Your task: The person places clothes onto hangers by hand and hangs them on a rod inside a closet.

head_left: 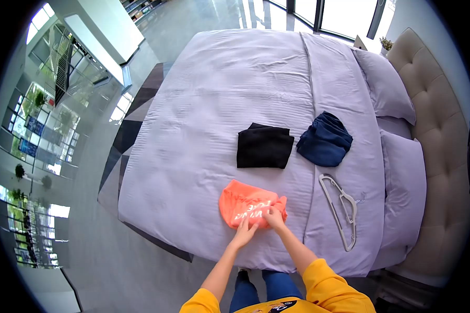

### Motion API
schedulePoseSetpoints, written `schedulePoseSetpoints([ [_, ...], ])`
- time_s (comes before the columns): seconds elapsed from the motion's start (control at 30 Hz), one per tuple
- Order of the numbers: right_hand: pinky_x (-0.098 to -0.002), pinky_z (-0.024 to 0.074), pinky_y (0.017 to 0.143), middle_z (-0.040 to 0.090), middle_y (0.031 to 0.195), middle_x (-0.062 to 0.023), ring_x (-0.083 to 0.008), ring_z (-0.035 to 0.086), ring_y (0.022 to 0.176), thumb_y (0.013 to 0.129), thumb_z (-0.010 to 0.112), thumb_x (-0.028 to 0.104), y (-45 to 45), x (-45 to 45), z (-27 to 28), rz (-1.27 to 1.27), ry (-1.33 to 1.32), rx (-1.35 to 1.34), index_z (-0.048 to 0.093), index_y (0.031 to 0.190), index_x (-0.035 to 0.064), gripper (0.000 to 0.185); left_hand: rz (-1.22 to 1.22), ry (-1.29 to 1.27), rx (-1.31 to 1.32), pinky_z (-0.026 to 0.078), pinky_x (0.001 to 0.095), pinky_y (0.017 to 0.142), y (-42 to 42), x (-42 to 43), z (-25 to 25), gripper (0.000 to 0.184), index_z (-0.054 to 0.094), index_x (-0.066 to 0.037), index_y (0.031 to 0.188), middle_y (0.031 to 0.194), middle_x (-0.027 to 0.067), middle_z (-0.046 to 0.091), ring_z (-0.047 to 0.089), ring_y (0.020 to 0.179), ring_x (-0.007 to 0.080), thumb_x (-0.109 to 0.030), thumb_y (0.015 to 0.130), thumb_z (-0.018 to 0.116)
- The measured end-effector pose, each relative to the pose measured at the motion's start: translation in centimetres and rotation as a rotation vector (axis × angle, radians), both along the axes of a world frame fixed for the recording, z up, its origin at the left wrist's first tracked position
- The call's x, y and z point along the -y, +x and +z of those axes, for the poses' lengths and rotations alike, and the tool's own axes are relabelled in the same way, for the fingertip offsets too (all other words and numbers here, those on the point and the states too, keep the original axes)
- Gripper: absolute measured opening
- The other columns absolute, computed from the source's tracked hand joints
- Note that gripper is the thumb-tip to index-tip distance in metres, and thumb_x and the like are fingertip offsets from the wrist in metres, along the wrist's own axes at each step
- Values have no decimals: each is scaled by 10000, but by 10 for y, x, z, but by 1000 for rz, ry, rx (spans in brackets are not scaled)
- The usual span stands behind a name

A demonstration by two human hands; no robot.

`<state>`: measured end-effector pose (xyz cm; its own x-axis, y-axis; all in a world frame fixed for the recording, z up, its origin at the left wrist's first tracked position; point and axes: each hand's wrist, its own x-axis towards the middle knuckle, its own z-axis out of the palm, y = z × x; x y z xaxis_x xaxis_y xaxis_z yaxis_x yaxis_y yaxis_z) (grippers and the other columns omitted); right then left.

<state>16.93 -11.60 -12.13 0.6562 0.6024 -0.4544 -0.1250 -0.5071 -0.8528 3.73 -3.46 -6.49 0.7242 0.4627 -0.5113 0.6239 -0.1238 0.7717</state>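
A bright orange folded garment (240, 198) with white lettering lies on the near side of the bed. At its lower edge, my left hand (244, 232) rests on the cloth with thumb and fingers apart. My right hand (274, 217) has its fingers closed on the cloth at the garment's right end. Beyond it lies a black folded garment (265, 146), with a dark blue folded garment (325, 140) to the right of that. A white clothes hanger (329, 201) lies flat to the right of my hands.
The bed (203, 104) has a pale lilac cover, with pillows (403, 193) against a tufted beige headboard (428, 88). A patterned rug (124, 136) shows beneath its left side. A small potted plant (386, 44) stands near the far right corner.
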Motion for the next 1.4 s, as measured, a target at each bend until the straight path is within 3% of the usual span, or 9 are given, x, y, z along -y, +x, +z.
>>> schedulePoseSetpoints([
  [0.1, -322, 454, 600, 590, 760, -144, -207, 582, 653, 733, 545, 110, -14, -6, 47, 112, 162, 149, 576, 836, -7, 159, 162, -98, 125, 284, 370, 993, 4, -7, -19, 688, 217, -20, 1339, 1325, 181, 313, 293, 1242, 259, -401, 843, 503],
  [0.2, -370, 438, 591, 574, 740, -165, -307, 566, 677, 702, 506, -13, -28, -4, 83, 365, 461, 303, 565, 851, -16, 160, 450, -409, 22, 476, 291, 725, 34, -15, 56, 517, 338, -85, 1270, 1163, 104, 467, 531, 953, 164, -313, 846, 528],
  [0.37, -357, 427, 661, 554, 783, -132, -276, 547, 746, 723, 554, 4, -20, 3, 130, 396, 452, 620, 558, 892, 8, 169, 474, -312, 336, 444, 294, 770, 45, -25, 51, 466, 374, -37, 1232, 1119, 104, 506, 516, 967, 164, -286, 867, 522],
  [0.63, -333, 413, 720, 526, 832, -118, -250, 519, 779, 764, 591, 98, 29, 26, 128, -135, 278, 660, 486, 979, -9, 262, 806, -924, 713, 448, 363, 862, 63, -13, 70, 453, 372, -81, 1240, 1202, 76, 473, 496, 1071, 220, -395, 913, 359],
  [0.8, -377, 392, 834, 495, 1057, -179, -318, 477, 1005, 767, 574, 131, 51, 36, 90, -12, 112, 651, 429, 1106, -7, 393, 772, -670, 657, 450, 335, 814, 42, -32, 11, 415, 373, -53, 1224, 1152, 77, 495, 522, 1003, 188, -322, 913, 423],
  [0.87, -400, 366, 887, 467, 1131, -193, -345, 435, 1078, 757, 581, 177, 56, 38, 58, 147, -75, 647, 398, 1165, -11, 485, 517, -191, 77, 428, 295, 775, 24, -50, -21, 363, 399, -28, 1191, 1105, 77, 520, 523, 941, 167, -233, 899, 466],
  [1.1, -420, 377, 861, 495, 1107, -182, -340, 468, 1040, 705, 621, 234, 72, 19, -4, 81, -205, 560, 383, 1181, 18, 574, 673, -17, -79, 418, 319, 775, -17, -57, -70, 337, 405, -17, 1125, 1032, 111, 507, 499, 894, 165, -111, 831, 541],
  [1.2, -411, 387, 837, 544, 1015, -144, -332, 496, 961, 708, 624, 222, 74, 10, -27, 40, -198, 485, 484, 1108, 51, 457, 725, 584, -34, 419, 322, 754, -14, -41, -62, 449, 371, -36, 1155, 1041, 114, 441, 472, 808, 179, -138, 787, 607],
  [1.4, -402, 395, 701, 536, 870, -103, -278, 509, 868, 667, 563, 82, 44, -6, 14, 279, -5, 967, 552, 754, 30, 102, 546, 3, 235, 456, 312, 743, 35, -33, -31, 667, 276, -44, 1279, 1167, 149, 411, 501, 936, 197, -232, 764, 657],
])
